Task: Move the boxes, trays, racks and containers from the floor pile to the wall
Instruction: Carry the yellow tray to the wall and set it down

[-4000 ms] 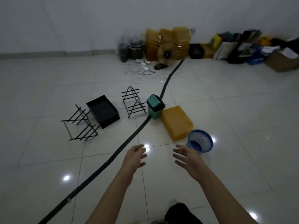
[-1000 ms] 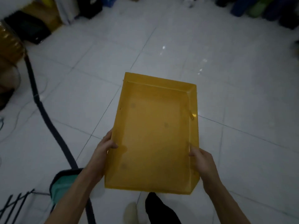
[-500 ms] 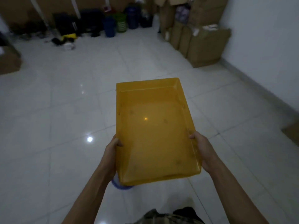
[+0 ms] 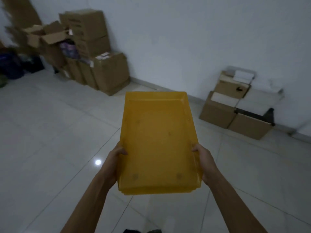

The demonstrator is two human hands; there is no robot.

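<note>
Ahead of both my hands stands the white wall (image 4: 202, 39), where I judge this load should go, and below them the tiled floor (image 4: 50, 132) runs up to its skirting. Beyond my left hand (image 4: 114, 158), further to the left, a tall stack of cardboard boxes (image 4: 94, 52) stands against that wall. Beyond my right hand (image 4: 204, 160), a low cluster of open cartons (image 4: 235, 113) sits at the wall's foot.

Between my 2 hands I hold the yellow tray (image 4: 158, 140) off the floor, hollow side up. Its far end points at the bare stretch of wall between those 2 groups. Each hand grips 1 long side near the close end, with the thumb hooked over the rim and the fingers hidden underneath.

I judge this 1 item as picked up and partway there, not yet set down. The floor pile is out of sight, so I cannot tell how much else is left to move.
</note>
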